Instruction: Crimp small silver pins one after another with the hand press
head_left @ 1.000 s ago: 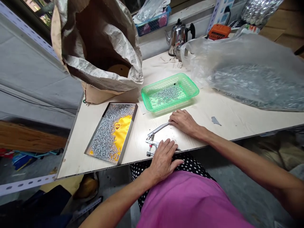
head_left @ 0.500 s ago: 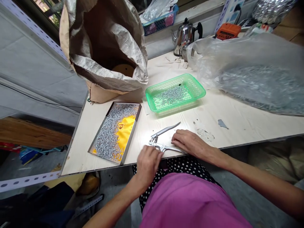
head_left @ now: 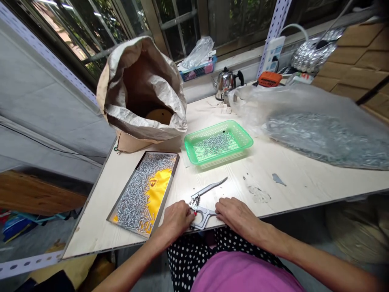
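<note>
On tabletop [head_left: 288, 198], six o'clock from green basket [head_left: 225, 155]: metal pliers [head_left: 207, 212], between left hand [head_left: 176, 218] and right hand [head_left: 238, 213]. Partly hidden at nine and three o'clock behind curled fingers [head_left: 186, 211]; gripping or merely touching, impossible to say.

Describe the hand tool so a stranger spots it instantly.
On the pale table, look in front of the green basket. Between the left hand and right hand lies the silver hand tool, the only thing there with a long lever and a dark spring.
</note>
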`<state>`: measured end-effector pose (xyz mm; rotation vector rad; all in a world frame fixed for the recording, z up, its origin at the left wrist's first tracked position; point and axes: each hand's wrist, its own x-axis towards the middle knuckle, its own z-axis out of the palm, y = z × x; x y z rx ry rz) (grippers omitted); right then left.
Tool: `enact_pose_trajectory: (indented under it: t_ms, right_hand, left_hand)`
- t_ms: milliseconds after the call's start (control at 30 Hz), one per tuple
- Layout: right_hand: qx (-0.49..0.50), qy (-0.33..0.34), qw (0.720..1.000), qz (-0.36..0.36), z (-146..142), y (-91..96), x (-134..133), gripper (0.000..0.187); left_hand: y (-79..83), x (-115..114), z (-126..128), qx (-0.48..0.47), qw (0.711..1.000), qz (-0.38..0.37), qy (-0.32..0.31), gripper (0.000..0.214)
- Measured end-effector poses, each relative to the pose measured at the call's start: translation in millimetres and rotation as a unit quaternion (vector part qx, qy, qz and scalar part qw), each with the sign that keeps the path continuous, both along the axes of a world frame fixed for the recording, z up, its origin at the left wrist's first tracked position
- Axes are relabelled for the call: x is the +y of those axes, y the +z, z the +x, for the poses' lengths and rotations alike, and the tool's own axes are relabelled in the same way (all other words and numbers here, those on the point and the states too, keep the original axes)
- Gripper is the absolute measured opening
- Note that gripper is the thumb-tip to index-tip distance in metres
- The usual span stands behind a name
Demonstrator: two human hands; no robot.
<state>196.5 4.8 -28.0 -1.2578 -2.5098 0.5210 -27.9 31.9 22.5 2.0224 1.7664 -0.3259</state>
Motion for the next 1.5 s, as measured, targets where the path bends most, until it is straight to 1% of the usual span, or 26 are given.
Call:
enact_pose_trajectory:
  t_ms: [67, 133, 167, 200, 267, 300, 333, 367, 400, 433, 467, 533, 567, 633, 667, 700, 767, 867, 1000, 1233, 1367, 1500]
  right_hand:
    - [0.0, -0.01, 1.0, 0.008, -1, -0.6, -1, 0.009]
    - [0.004, -0.015, 1.0, 0.013, -1, -1.8, -3, 0.009]
    - [0.006, -0.016, 1.0, 0.017, 0, -2.6, -4, 0.009]
    - [0.009, -0.016, 1.0, 0.023, 0, -3.6, -4, 0.01]
    - [0.016, -0.017, 0.999, 0.04, 0, -6.5, -6, 0.012]
    - [0.019, -0.019, 0.998, 0.051, -1, -8.3, -7, 0.013]
    - [0.023, -0.022, 0.998, 0.061, -1, -10.2, -8, 0.013]
    - [0.027, -0.027, 0.997, 0.071, -1, -12.1, -9, 0.014]
    - [0.032, -0.03, 0.996, 0.079, -2, -13.9, -10, 0.014]
    - [0.039, -0.032, 0.995, 0.085, -2, -15.5, -10, 0.015]
    - [0.046, -0.032, 0.994, 0.089, -2, -16.9, -11, 0.015]
    - [0.058, -0.026, 0.993, 0.095, -2, -18.9, -11, 0.015]
    - [0.061, -0.022, 0.993, 0.097, -2, -19.7, -11, 0.015]
    - [0.066, -0.018, 0.993, 0.099, -2, -21.2, -10, 0.016]
    - [0.068, -0.018, 0.993, 0.098, -2, -22.2, -10, 0.016]
    - [0.069, -0.019, 0.993, 0.097, -2, -23.2, -10, 0.015]
    - [0.071, -0.024, 0.993, 0.095, -3, -25.5, -10, 0.015]
    - [0.069, -0.032, 0.993, 0.095, -4, -28.1, -11, 0.014]
    - [0.068, -0.03, 0.993, 0.095, -4, -28.3, -12, 0.013]
    - [0.072, -0.022, 0.992, 0.106, -2, -23.3, -11, 0.014]
    - [0.071, -0.023, 0.99, 0.121, -3, -21.8, -11, 0.014]
    - [0.068, -0.033, 0.991, 0.115, -3, -23.7, -11, 0.013]
  left_hand:
    - [19.6, 10, 3, 0.008, 0.998, 0.05, -0.025, 0.021]
    - [49.6, 23, 10, -0.024, 0.99, 0.134, -0.042, 0.024]
    - [67.4, 30, 14, -0.057, 0.977, 0.198, -0.044, 0.023]
    - [85.5, 37, 18, -0.099, 0.955, 0.275, -0.045, 0.021]
    - [117.1, 49, 23, -0.165, 0.893, 0.417, -0.035, 0.026]
    - [127.7, 56, 23, -0.176, 0.867, 0.465, -0.028, 0.028]
    - [133.4, 62, 21, -0.173, 0.851, 0.495, -0.02, 0.027]
    - [133.7, 68, 16, -0.157, 0.847, 0.508, -0.013, 0.024]
    - [128.8, 74, 8, -0.131, 0.855, 0.503, -0.007, 0.021]
    - [119.1, 80, -2, -0.097, 0.872, 0.48, 0.001, 0.019]
    - [105.9, 86, -13, -0.058, 0.893, 0.447, 0.015, 0.017]
    - [74.0, 96, -37, 0.002, 0.937, 0.349, 0.03, 0.016]
    - [57.6, 100, -47, 0.022, 0.95, 0.308, 0.041, 0.017]
    - [29.0, 106, -63, 0.04, 0.967, 0.249, 0.036, 0.019]
    - [17.6, 108, -67, 0.043, 0.972, 0.231, 0.032, 0.019]
    - [8.4, 110, -70, 0.044, 0.974, 0.22, 0.026, 0.019]
    - [-4.0, 114, -72, 0.042, 0.976, 0.214, 0.017, 0.017]
    - [-12.3, 119, -70, 0.032, 0.974, 0.224, 0.001, 0.017]
    - [-16.5, 126, -69, 0.014, 0.975, 0.22, -0.013, 0.017]
    - [-25.7, 133, -69, -0.019, 0.978, 0.207, 0.001, 0.02]
    - [-33.2, 127, -72, -0.013, 0.977, 0.212, 0.003, 0.024]
    - [-35.8, 110, -78, 0.005, 0.977, 0.215, 0.008, 0.024]
